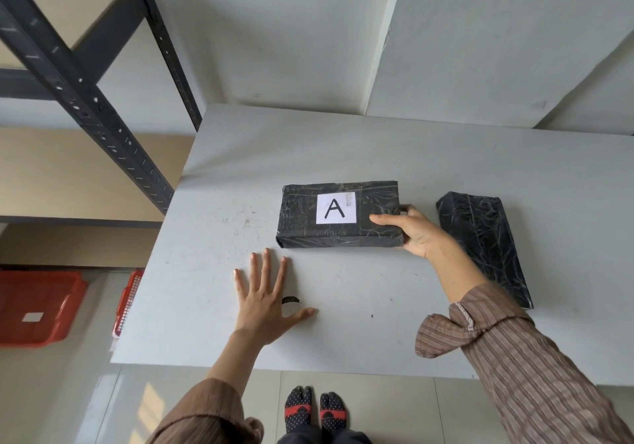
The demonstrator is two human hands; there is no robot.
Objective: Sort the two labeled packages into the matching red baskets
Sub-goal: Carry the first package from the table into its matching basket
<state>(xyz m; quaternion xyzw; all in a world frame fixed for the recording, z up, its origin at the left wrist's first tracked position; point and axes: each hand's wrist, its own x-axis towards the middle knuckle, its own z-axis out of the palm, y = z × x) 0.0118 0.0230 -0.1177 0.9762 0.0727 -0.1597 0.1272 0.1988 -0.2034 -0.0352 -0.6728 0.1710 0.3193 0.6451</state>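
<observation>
- Package A [338,215] lies flat near the middle of the table [446,169], its white label facing up; the right hand [417,232] clasps its right end, thumb on top and fingers round the far corner.
- The left hand [266,297] rests open and flat on the table, just short of the package's near-left corner, holding nothing.
- To lift it well, I would bring the left hand under the free left end, since a one-ended grip on a long parcel may let it sag or twist.
- Keep the label up, so it can be checked against the basket.
- The second package [487,244] lies to the right, apart; no label shows on it.
- Two red baskets [41,306] sit on the floor to the left; one is mostly cut off by the table, and the near one's tag is too small to read.
</observation>
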